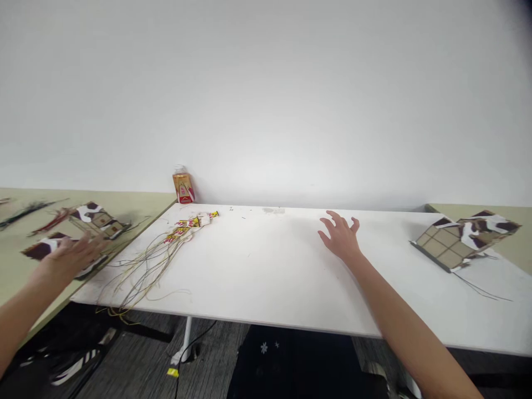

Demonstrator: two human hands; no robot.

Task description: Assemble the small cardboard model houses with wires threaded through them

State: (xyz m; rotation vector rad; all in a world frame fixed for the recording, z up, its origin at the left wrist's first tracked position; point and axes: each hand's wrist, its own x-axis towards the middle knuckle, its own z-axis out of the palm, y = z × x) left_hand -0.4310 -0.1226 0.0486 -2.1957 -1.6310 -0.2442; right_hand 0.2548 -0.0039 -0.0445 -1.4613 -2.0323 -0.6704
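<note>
At the left, my left hand [75, 256] lies over a small model house [41, 247] with a brown and white roof. Its visible fingers are stretched across the house and slightly blurred; the thumb is hidden. Just behind stands a second model house [100, 220] of the same kind. My right hand [341, 235] hovers above the white table [266, 277], fingers spread, with nothing in them. Further right, another model house [449, 244] rests tilted on the white table, thin dark wires trailing from it.
A bundle of yellow, red and white connectors with long wires [166, 249] hangs over the table's front edge. A drink bottle [183, 185] stands by the wall. Dark and red wires [52, 220] lie on the beige left table [12, 277]. A cable runs along the floor.
</note>
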